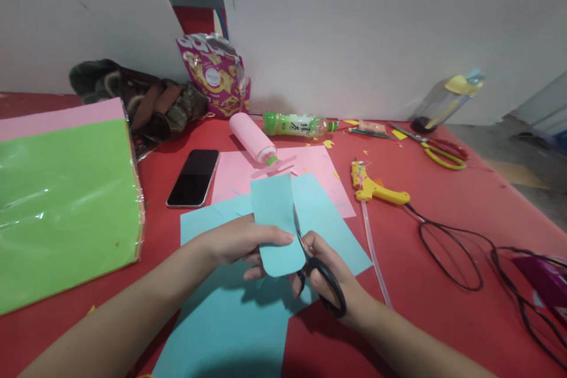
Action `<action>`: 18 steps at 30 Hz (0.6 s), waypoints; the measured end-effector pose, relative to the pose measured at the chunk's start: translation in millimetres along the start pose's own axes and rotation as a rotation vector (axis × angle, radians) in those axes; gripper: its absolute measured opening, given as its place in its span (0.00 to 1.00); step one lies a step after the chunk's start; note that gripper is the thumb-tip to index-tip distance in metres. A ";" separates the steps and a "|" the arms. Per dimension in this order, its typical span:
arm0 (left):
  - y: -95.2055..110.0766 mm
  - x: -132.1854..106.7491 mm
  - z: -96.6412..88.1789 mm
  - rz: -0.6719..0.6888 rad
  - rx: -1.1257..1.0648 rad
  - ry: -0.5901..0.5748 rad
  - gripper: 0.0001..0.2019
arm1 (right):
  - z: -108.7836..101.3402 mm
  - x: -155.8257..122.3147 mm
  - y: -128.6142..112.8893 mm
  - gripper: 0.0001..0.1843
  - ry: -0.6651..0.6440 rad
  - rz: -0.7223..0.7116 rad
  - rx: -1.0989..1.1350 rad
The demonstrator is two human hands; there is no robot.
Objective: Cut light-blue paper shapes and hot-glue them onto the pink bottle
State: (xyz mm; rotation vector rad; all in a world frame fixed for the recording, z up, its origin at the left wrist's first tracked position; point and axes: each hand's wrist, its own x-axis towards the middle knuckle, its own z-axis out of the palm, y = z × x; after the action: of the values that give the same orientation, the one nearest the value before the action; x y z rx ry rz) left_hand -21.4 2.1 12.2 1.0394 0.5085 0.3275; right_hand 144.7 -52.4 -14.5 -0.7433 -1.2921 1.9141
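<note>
My left hand (237,242) pinches a small light blue paper piece (275,221) with rounded corners, holding it upright above the table. My right hand (330,277) grips black-handled scissors (321,274), fingers through the loops, with the blades at the right edge of that piece. Under both hands lies a large light blue paper sheet (234,319) on the red table (443,307).
A pink sheet (319,168), a pink roll (253,137), a phone (194,177) and a green bottle (295,124) lie beyond. A yellow glue gun (374,186) with black cord (452,260) is right, yellow-handled scissors (438,150) farther back. A wrapped stack of green paper (62,201) sits left.
</note>
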 end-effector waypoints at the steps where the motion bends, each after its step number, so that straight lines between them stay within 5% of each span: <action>1: -0.3 0.0 0.0 0.006 -0.007 0.005 0.13 | 0.1 -0.1 0.2 0.24 0.000 -0.002 -0.003; 18: -2.1 0.8 0.1 -0.001 -0.040 0.038 0.12 | -0.3 0.1 3.7 0.25 0.037 0.037 0.032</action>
State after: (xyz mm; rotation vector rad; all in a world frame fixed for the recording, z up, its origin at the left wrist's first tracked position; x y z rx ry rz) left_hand -20.7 1.5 10.3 0.9955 0.5343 0.3562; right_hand 143.9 -53.1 -18.1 -0.7877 -1.2300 1.9375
